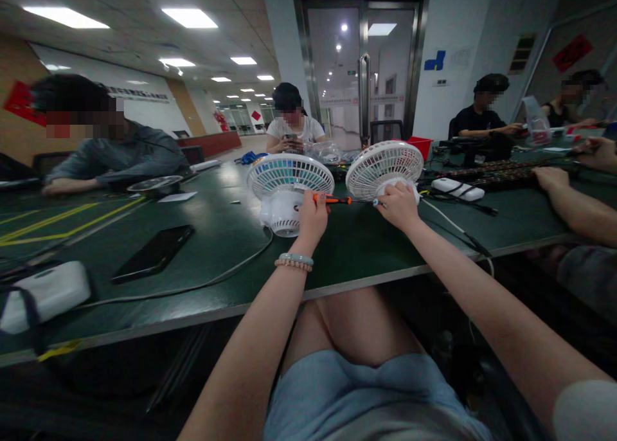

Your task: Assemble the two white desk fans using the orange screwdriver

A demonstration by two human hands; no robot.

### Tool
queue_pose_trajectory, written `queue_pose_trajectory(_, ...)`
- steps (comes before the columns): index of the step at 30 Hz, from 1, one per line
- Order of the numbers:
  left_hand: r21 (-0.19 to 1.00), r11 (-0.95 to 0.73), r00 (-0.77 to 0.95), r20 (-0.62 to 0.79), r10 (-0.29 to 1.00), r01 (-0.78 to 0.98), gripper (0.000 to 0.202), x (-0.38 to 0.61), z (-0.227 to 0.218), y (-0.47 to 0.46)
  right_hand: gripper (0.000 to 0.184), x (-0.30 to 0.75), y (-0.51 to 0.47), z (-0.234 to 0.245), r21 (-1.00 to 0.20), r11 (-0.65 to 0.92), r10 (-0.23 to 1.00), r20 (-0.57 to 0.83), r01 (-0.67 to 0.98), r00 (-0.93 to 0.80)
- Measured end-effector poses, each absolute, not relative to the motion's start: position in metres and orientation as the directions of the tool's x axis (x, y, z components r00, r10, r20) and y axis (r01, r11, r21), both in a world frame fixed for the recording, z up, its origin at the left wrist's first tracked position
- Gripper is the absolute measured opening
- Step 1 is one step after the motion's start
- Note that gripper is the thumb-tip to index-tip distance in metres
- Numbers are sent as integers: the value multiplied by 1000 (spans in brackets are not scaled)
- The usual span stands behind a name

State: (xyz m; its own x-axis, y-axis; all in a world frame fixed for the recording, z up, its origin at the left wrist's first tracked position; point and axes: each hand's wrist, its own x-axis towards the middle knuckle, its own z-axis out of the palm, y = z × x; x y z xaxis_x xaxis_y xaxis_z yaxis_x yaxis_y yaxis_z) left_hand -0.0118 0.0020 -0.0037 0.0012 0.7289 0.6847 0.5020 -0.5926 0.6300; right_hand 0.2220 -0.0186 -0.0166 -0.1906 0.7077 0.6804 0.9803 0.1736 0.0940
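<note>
My left hand point(313, 213) is closed around the handle of an orange screwdriver point(335, 200), whose tip points right toward my right hand. A bead bracelet circles that wrist. My right hand point(398, 205) is closed on the base of the right white fan point(384, 168). A second white fan point(289, 179) stands just left of my left hand, its motor housing point(284, 213) facing me. Both fans rest on the dark green table point(226, 235).
A black phone point(154, 253) lies at the left, a white box point(45, 293) near the front left edge, and a black cable point(212, 277) curves between them. A white power strip point(457, 188) lies at the right. Several people sit around the table; another person's arms point(573, 203) reach in from the right.
</note>
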Motion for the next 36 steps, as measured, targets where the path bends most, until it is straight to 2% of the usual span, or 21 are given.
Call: queue_pose_trajectory(36, 504, -575, 47, 725, 687, 644, 23, -12, 3, -14, 30, 220, -20, -18, 116, 168, 709, 676, 979, -202)
